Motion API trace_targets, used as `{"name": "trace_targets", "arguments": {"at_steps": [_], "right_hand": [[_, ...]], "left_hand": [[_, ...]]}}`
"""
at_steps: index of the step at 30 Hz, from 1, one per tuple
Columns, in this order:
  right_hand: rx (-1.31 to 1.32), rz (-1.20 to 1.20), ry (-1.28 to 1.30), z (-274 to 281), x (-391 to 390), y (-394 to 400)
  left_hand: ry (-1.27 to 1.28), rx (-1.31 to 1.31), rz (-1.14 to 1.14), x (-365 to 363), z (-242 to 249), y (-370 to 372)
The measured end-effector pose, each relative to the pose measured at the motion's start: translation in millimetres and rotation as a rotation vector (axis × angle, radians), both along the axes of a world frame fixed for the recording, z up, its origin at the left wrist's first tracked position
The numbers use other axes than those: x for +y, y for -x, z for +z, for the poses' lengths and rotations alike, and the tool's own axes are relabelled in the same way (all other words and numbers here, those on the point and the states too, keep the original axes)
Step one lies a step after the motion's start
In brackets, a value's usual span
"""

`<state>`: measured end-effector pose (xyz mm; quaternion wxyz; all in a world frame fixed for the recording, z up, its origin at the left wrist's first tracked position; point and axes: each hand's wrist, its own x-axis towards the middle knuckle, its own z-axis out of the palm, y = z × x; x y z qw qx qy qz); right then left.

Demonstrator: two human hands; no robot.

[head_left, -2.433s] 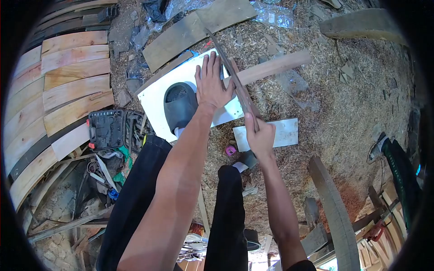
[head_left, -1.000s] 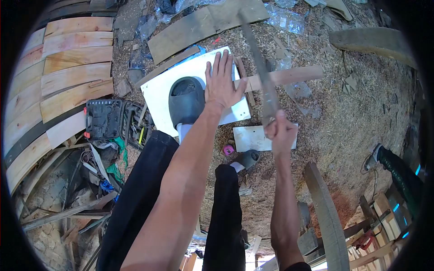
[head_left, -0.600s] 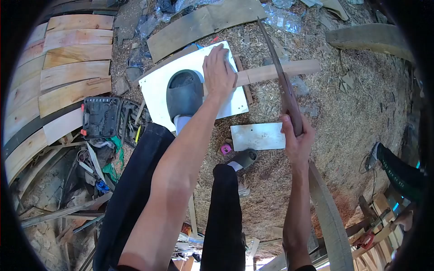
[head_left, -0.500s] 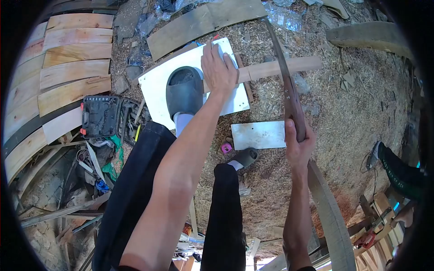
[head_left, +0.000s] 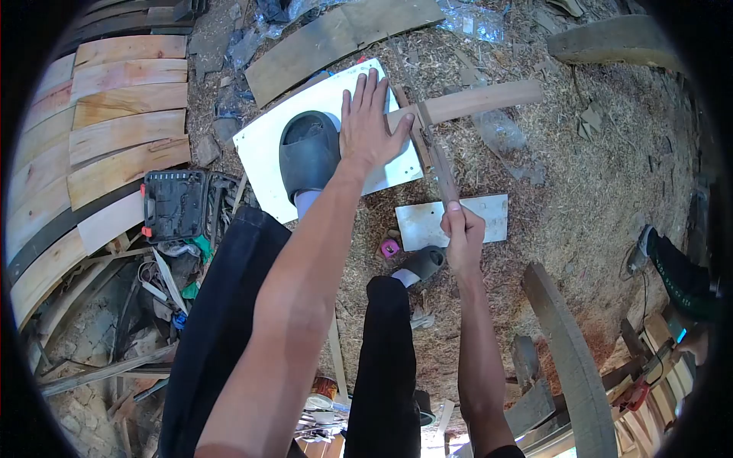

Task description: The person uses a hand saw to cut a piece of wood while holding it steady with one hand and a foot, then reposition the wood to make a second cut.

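Note:
My left hand (head_left: 370,130) lies flat with its fingers apart, over a white board (head_left: 267,153) and the near end of a narrow wooden strip (head_left: 489,99). A dark sandal (head_left: 309,153) on my foot stands on the board beside that hand. My right hand (head_left: 463,229) is closed around the handle of a long, dark tool (head_left: 445,172). Its far end meets the strip just past the board's right edge; the exact shape of the tool is unclear at this angle. Below the strip is a small white panel (head_left: 489,217), near my right hand.
Wooden planks (head_left: 130,99) line the left, with a black tool case (head_left: 175,202) beside them. A pink object (head_left: 389,247) lies by my other sandal. A curved beam (head_left: 569,359) rises at lower right. Another person's leg (head_left: 672,271) shows at far right.
My right hand has moved left, and the tool has come down from above onto the strip. My left hand's fingers have spread wider, with the thumb farther out.

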<state>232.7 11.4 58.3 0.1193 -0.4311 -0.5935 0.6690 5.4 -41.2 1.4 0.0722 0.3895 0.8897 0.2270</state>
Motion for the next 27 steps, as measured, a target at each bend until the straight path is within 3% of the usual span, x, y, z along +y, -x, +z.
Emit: {"name": "trace_targets", "arguments": {"at_steps": [10,20,24,27], "right_hand": [[-0.172,0.040,-0.278,-4,-11,-1],[-0.258,0.092,-0.282,22,-9,1],[-0.100,0.073,-0.389,3,7,47],[-0.147,0.102,-0.366,12,2,38]], "left_hand": [[0.038,-0.019,0.029,4,-1,1],[0.045,-0.020,0.011,5,-2,3],[0.084,-0.021,0.000,4,-3,4],[0.059,-0.047,0.005,5,-1,4]]}}
